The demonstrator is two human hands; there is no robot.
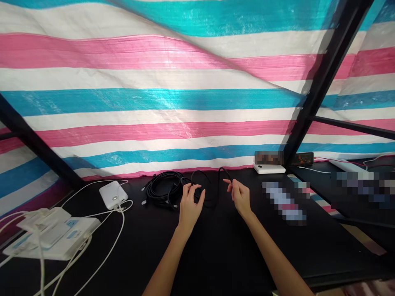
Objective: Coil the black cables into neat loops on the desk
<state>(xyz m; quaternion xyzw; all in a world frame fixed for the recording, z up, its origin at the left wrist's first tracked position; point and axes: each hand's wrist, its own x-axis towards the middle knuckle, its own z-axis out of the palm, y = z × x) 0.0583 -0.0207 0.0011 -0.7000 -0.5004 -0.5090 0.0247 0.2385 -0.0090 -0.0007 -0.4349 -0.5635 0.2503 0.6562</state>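
Right hand (241, 198) pinches the loose black cable (219, 179); whether my curled left hand (189, 205) grips it, I can't tell. I'd keep the loop between them slack, off the coiled black cables (151, 191).

Black tabletop (222, 255). My right hand (241, 198) pinches a black cable (219, 183), its bend arching up beside my fingers. My left hand (190, 202) curves at dark strands, thumb and fingers parted; contact unclear. Just left: coiled black cables (159, 200), pale ends showing. Farther left, a white device (112, 193); near left, white cords (42, 263). Far side: striped sheet (166, 98).
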